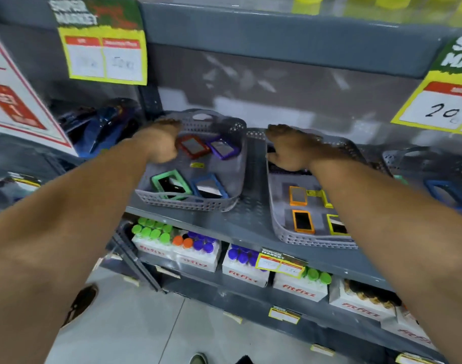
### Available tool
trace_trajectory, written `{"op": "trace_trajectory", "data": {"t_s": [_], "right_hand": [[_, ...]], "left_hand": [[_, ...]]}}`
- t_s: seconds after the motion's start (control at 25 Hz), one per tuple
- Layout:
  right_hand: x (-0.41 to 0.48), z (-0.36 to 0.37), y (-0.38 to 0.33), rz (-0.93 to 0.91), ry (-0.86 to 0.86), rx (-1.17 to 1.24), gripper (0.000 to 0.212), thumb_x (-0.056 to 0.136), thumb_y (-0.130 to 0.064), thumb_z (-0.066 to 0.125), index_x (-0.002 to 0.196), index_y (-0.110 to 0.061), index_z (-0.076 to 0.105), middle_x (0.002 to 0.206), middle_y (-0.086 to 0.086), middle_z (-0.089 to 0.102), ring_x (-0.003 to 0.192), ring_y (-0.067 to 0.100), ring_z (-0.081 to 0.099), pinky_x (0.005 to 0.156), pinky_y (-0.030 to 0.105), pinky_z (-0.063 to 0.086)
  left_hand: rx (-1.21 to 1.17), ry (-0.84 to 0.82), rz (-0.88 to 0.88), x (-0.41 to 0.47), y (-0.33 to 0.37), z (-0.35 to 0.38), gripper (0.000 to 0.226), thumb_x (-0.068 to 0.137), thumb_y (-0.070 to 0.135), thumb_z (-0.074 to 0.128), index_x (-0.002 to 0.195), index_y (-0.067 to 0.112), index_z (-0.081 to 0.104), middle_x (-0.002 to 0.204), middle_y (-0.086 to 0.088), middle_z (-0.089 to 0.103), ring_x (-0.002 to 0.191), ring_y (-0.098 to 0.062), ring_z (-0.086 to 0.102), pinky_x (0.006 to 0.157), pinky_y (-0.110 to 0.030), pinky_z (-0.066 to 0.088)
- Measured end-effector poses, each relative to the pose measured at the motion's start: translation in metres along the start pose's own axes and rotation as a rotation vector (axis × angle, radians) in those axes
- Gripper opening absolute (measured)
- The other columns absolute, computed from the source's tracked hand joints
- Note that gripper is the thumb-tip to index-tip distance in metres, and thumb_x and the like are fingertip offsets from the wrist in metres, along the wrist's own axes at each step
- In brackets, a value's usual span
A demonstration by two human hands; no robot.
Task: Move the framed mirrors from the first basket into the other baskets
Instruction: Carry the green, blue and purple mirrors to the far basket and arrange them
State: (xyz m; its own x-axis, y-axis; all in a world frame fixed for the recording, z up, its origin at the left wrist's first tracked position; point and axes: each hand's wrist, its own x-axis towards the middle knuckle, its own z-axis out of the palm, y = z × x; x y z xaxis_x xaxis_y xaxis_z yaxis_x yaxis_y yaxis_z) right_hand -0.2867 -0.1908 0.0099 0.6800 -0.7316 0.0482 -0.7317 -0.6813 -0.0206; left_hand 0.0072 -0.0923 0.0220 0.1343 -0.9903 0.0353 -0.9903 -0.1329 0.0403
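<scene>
Two sets of fingers curled downward, their grip hidden: the left hand (161, 143) over the left basket (187, 203) beside the red mirror (193, 146), the right hand (290, 148) inside the middle basket (303, 239). Purple (222, 147), green (171, 185), blue (208, 186) and orange mirrors (302, 221) lay in the baskets on the shelf (250, 219).

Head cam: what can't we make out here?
- Right hand: fingers curl down into the middle basket; any grip is hidden.
- Yellow mirrors: partly covered by the right forearm.
- Left hand: motion-blurred, grip unclear.
- Right basket: cut off by the frame edge and forearm.
- Left price tag: blurred, unreadable.
</scene>
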Motion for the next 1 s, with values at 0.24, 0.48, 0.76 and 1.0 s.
{"op": "trace_trajectory", "data": {"t_s": [0.24,0.48,0.76,1.0], "right_hand": [[0.036,0.008,-0.07,-0.093,-0.081,0.033,0.067,0.082,-0.034,0.065,0.14,-0.01,0.041,0.147,0.017,0.044,0.133,0.034,0.044,0.109,0.041,0.04],[0.057,0.026,-0.109,-0.139,-0.366,0.062,0.086,0.077,-0.029,0.079,0.147,-0.009,0.034,0.153,0.016,0.039,0.136,0.034,0.041,0.11,0.041,0.038],[0.068,0.047,-0.117,-0.133,-0.485,0.042,0.093,0.062,-0.025,0.089,0.14,-0.011,0.041,0.136,0.015,0.056,0.116,0.03,0.058,0.089,0.034,0.05],[0.07,0.053,-0.119,-0.086,-0.592,0.072,0.107,0.066,-0.013,0.08,0.153,-0.026,0.018,0.144,0.006,0.049,0.111,0.022,0.055,0.077,0.028,0.045]], "left_hand": [[-0.11,-0.114,-0.132,-0.026,-0.045,0.012,0.036,0.079,0.038,0.07,0.095,0.01,0.054,0.1,-0.018,0.061,0.081,-0.028,0.052,0.07,-0.031,0.039],[-0.219,-0.289,-0.159,-0.036,-0.044,0.034,0.05,0.067,0.042,0.078,0.104,0.014,0.058,0.103,-0.009,0.062,0.091,-0.029,0.059,0.085,-0.043,0.053],[0.046,-0.309,-0.096,-0.032,-0.036,0.051,0.022,0.082,0.021,0.059,0.102,0.01,0.058,0.092,-0.014,0.06,0.086,-0.033,0.058,0.074,-0.034,0.041],[0.126,-0.369,-0.114,-0.014,-0.041,0.077,0.039,0.065,0.046,0.062,0.096,0.022,0.062,0.099,-0.006,0.065,0.1,-0.031,0.057,0.099,-0.047,0.041]]}}
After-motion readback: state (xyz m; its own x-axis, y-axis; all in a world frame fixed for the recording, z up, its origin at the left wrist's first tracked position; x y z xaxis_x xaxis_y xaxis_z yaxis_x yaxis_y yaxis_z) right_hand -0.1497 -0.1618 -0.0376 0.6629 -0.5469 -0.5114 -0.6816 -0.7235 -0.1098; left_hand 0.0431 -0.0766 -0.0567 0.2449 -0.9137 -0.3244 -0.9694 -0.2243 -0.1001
